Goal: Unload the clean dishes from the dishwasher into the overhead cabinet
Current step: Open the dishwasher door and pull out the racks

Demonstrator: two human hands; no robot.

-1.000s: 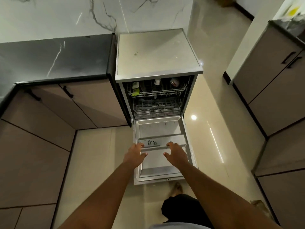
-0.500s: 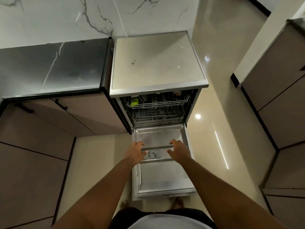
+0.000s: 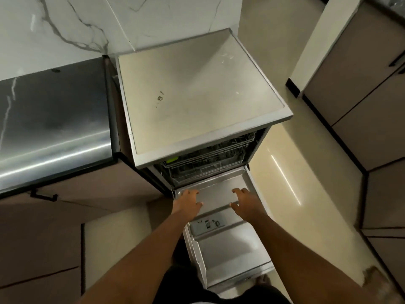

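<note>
Both hands had travelled forward along the open dishwasher door since half a second earlier, from the middle ridge near the detergent panel up to the hinge end, and the camera had come closer over the machine.

Left hand (image 3: 188, 202): palm down, fingers spread and relaxed, over the door's (image 3: 221, 251) inner face near its left edge at the hinge end; holding nothing; whether it touched the door could not be told.

Right hand (image 3: 245, 201): palm down, fingers spread and relaxed, near the door's right edge at the hinge end; holding nothing; contact likewise uncertain.

Dishwasher (image 3: 197, 95): freestanding, pale flat top with a small dark mark near the centre; door folded fully down toward the person.

Racks (image 3: 208, 160): wire, two levels visible in the dark opening, both pushed in behind the front edge of the top. Contents mostly hidden; one bright green item (image 3: 172, 160) showed at the left of the upper rack.

Detergent panel (image 3: 208, 223): across the door, just behind the hands.

Desk (image 3: 52, 119): dark, glossy, adjoining the dishwasher's left side, with brown cupboard fronts beneath.

Wall (image 3: 65, 29): white marble with grey veins, behind desk and dishwasher.

Floor (image 3: 295, 172): pale, glossy tiles, right of the machine.

Cabinets (image 3: 359, 88): brown, at the right edge of view.
</note>
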